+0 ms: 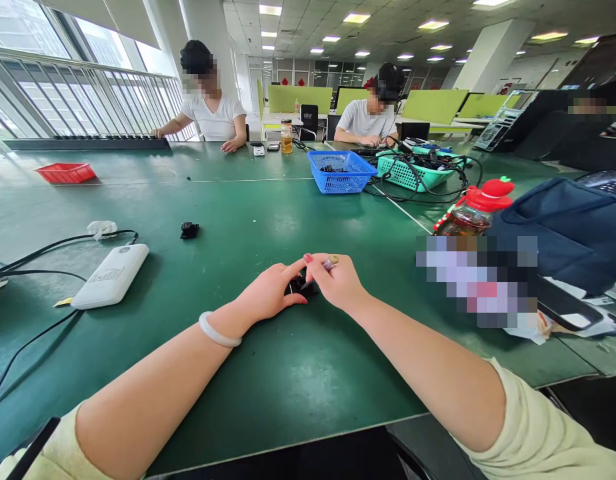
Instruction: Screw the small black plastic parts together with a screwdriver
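1. While your left hand (271, 288) pinches the part (297, 283) at twelve o'clock, your right hand (339, 281) grips a tool (331, 263).
2. Work seems underway; what's done or left is hidden.
3. Untouched, another piece (189, 231) lies at eleven.

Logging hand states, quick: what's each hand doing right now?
Left hand: partly closed, holding a small black object.
Right hand: closed, holding a slim pen-like tool.

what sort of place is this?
Probably an open-plan office with a shared workbench area: lime-green partitions, a black office chair, and a large green worktable bearing a blue plastic basket.
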`<action>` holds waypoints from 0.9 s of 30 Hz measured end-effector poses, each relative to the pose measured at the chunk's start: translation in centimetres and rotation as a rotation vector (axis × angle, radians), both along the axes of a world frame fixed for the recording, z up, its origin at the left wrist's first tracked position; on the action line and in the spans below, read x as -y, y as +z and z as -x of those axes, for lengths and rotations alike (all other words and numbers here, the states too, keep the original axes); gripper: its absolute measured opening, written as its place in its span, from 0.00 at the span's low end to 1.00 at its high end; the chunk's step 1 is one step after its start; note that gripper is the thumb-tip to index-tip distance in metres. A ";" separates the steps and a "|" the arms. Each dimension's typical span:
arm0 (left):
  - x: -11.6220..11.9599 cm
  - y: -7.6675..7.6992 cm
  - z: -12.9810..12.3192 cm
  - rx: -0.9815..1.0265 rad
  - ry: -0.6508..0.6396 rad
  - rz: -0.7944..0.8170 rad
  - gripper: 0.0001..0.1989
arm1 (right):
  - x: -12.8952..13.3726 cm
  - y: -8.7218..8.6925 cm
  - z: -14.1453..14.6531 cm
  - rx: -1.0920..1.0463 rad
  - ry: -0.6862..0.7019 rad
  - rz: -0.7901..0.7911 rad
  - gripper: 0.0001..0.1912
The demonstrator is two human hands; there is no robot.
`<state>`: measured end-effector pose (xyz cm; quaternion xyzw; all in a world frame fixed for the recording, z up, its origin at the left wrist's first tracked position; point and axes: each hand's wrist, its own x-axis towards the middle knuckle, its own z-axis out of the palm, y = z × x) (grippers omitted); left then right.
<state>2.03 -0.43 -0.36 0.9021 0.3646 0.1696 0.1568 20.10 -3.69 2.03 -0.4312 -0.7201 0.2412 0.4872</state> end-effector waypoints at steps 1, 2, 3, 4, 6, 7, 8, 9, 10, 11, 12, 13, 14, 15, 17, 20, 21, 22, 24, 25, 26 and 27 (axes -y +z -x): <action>0.0 -0.1 0.0 0.001 -0.001 -0.009 0.27 | 0.0 -0.1 0.1 0.042 0.011 -0.003 0.30; -0.1 -0.2 0.0 0.005 -0.005 -0.022 0.25 | 0.0 -0.2 0.3 0.078 0.017 -0.006 0.29; -0.1 -0.2 0.0 0.014 -0.012 -0.037 0.24 | 0.0 -0.2 0.4 0.108 0.014 -0.011 0.29; -0.2 -0.3 0.0 0.027 -0.024 -0.055 0.23 | 0.0 -0.3 0.6 0.135 0.009 -0.019 0.28; -0.3 -0.5 0.1 0.061 -0.042 -0.091 0.24 | 0.2 -0.4 0.8 0.189 0.007 -0.038 0.27; -0.3 -0.5 0.1 0.077 -0.037 -0.104 0.26 | 0.2 -0.5 0.9 0.208 0.012 -0.044 0.27; -0.4 -0.5 0.2 0.089 -0.021 -0.112 0.27 | 0.3 -0.4 0.9 0.215 0.015 -0.049 0.26; -0.4 -0.4 0.2 0.096 0.001 -0.112 0.28 | 0.3 -0.4 0.8 0.209 0.023 -0.052 0.26; -0.4 -0.4 0.2 0.098 0.023 -0.107 0.30 | 0.3 -0.3 0.7 0.181 0.025 -0.058 0.26; -0.4 -0.3 0.2 0.095 0.039 -0.099 0.31 | 0.3 -0.2 0.6 0.132 0.019 -0.063 0.27; -0.3 -0.3 0.2 0.091 0.046 -0.090 0.33 | 0.3 -0.1 0.4 0.065 0.004 -0.068 0.28; -0.3 -0.2 0.2 0.086 0.046 -0.081 0.34 | 0.3 0.1 0.1 -0.009 -0.020 -0.073 0.29; -0.2 -0.1 0.1 0.082 0.043 -0.073 0.36 | 0.3 0.2 -0.1 -0.078 -0.050 -0.074 0.31; -0.2 -0.1 0.1 0.079 0.041 -0.067 0.36 | 0.3 0.2 -0.3 -0.130 -0.081 -0.073 0.32; -0.1 -0.1 0.0 0.082 0.039 -0.060 0.37 | 0.0 0.1 -0.6 -0.158 -0.122 -0.072 0.33; -0.1 -0.1 0.0 0.095 0.028 -0.063 0.36 | -0.5 -0.6 -0.6 -0.079 -0.120 -0.066 0.32; -0.1 -0.2 0.0 0.100 0.019 -0.065 0.36 | -0.8 -0.9 -0.5 -0.046 -0.111 -0.045 0.31; -0.1 -0.2 0.0 0.104 0.010 -0.067 0.35 | -1.0 -1.2 -0.4 -0.028 -0.113 -0.024 0.31; -0.1 -0.2 0.1 0.113 -0.006 -0.074 0.34 | -1.4 -1.5 -0.3 -0.011 -0.122 0.006 0.30; -0.1 -0.2 0.1 0.119 -0.009 -0.082 0.34 | -1.4 -1.6 -0.2 -0.005 -0.128 0.013 0.30; -0.1 -0.1 0.1 0.127 -0.008 -0.095 0.33 | -1.4 -1.5 -0.2 0.003 -0.130 0.017 0.30; 0.0 -0.1 0.1 0.137 -0.005 -0.116 0.32 | -1.4 -1.4 -0.1 0.013 -0.127 0.017 0.30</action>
